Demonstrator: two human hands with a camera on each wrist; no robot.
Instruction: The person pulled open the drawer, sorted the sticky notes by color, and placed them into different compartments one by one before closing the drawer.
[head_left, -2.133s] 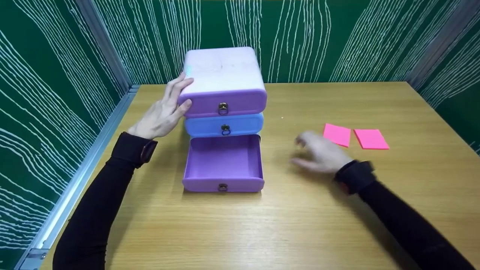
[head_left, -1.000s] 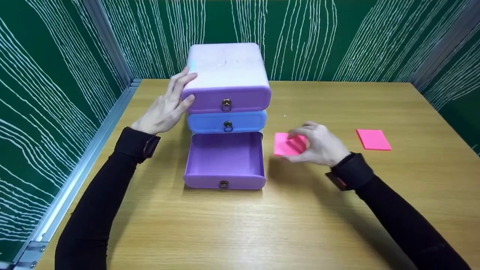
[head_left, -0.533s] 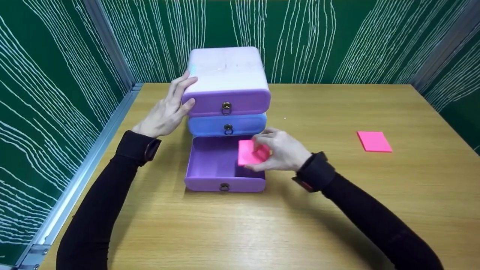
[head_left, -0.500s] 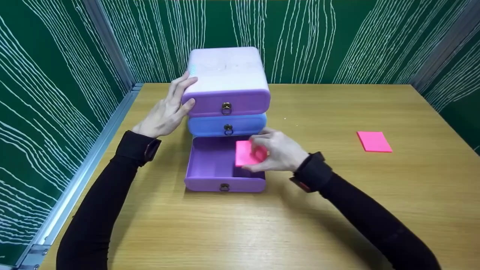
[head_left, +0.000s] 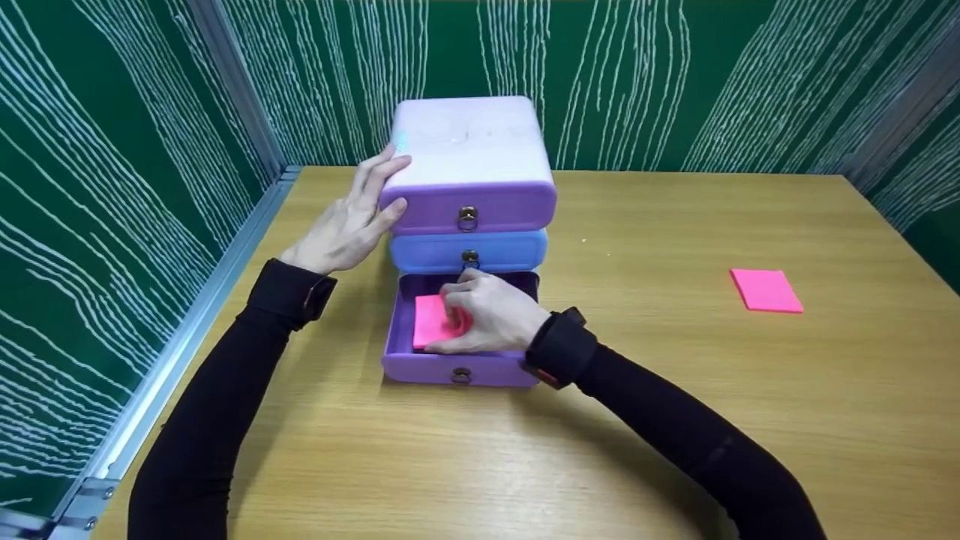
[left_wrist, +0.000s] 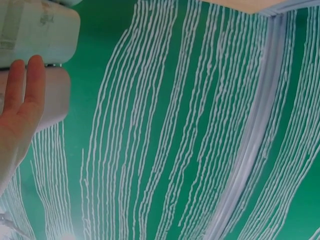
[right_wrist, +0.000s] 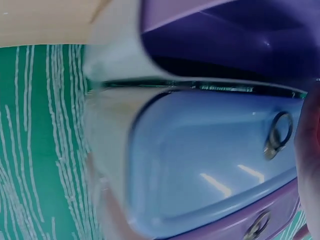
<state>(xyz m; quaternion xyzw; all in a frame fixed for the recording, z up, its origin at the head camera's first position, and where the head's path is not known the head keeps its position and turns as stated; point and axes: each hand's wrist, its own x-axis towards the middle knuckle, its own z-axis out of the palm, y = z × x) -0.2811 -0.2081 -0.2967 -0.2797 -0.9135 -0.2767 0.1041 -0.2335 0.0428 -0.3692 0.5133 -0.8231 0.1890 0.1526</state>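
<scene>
A small chest of drawers (head_left: 469,139) with a white casing stands on the table, its bottom purple drawer (head_left: 420,369) pulled out. My left hand (head_left: 349,229) rests on the chest's upper left side, thumb on the front edge. In the left wrist view its straight fingers (left_wrist: 34,85) lie against the white casing. My right hand (head_left: 495,309) pinches a pink sticky note pad (head_left: 429,324) between thumb and fingers, inside the drawer's outline. The pad's right part is hidden by the hand. In the right wrist view, the edge of that hand (right_wrist: 311,160) shows beside the blue middle drawer (right_wrist: 200,155).
A second pink sticky note pad (head_left: 766,290) lies on the wooden table (head_left: 675,420) to the right. The top purple drawer (head_left: 427,214) and blue one are pushed in, each with a ring pull. Green, white-striped walls (head_left: 622,90) enclose the back and sides.
My right hand has picked up the left pink sticky note pad from the table and carried it left, over into the bottom drawer. My left hand has stayed on the chest.
</scene>
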